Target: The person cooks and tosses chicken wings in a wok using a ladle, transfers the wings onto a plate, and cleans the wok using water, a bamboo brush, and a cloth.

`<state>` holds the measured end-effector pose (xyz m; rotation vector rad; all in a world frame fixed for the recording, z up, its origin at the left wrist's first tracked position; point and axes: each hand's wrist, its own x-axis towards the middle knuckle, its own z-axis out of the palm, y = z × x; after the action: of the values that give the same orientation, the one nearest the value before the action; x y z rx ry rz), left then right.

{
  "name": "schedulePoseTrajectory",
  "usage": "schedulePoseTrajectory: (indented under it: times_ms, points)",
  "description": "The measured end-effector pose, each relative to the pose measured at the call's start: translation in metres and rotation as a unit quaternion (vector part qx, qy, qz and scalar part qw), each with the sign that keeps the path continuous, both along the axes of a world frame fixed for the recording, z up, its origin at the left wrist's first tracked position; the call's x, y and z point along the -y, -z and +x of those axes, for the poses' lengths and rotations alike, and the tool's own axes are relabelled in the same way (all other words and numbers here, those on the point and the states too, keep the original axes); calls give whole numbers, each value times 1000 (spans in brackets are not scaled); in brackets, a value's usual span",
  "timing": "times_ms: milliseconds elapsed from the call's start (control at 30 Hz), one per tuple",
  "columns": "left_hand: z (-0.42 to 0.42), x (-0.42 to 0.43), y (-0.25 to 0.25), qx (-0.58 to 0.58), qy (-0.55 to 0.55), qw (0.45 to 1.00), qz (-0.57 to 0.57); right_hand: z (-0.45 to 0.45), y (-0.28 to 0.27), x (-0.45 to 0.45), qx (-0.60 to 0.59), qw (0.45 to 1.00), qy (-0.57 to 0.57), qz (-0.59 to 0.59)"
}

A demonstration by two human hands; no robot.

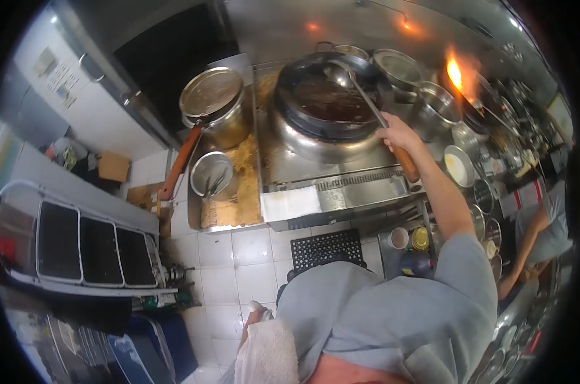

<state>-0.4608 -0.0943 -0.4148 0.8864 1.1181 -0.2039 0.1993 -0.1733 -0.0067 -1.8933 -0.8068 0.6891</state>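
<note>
My right hand is wrapped round the wooden handle of a long metal ladle. The ladle's bowl rests over the far side of a large dark wok, which sits on a round steel burner ring. Dark liquid or residue covers the wok's inside. Low by my left side, my left hand is partly hidden behind a pale towel. Its fingers look closed around something small and white that I cannot make out.
Left of the wok stands a steel pot under a wooden-handled strainer, with a smaller pot holding utensils nearer. Flames rise from another wok at right. A co-worker's arm shows far right. A folding stepladder leans at left.
</note>
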Motion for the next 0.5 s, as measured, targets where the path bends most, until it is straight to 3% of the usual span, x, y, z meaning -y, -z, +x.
schedulePoseTrajectory:
  times_ms: [133,167,233,267,367,433,500]
  points:
    - [13,-14,7,15,44,999,28,1,4,24,-289,956,3,53]
    - [14,-16,8,19,52,998,32,0,6,23,-435,890,21,133]
    - [15,-20,8,28,68,996,47,-1,10,17,-679,677,51,278]
    - [13,-23,10,35,79,995,58,-6,3,12,-723,617,37,308]
    - [2,-29,13,72,123,983,114,-10,-14,-7,-790,522,23,322]
    - [-9,-31,16,92,142,975,142,-13,-27,-22,-807,500,-5,315]
    - [-9,-26,8,27,-31,998,-54,-20,-45,-38,-821,488,-32,296]
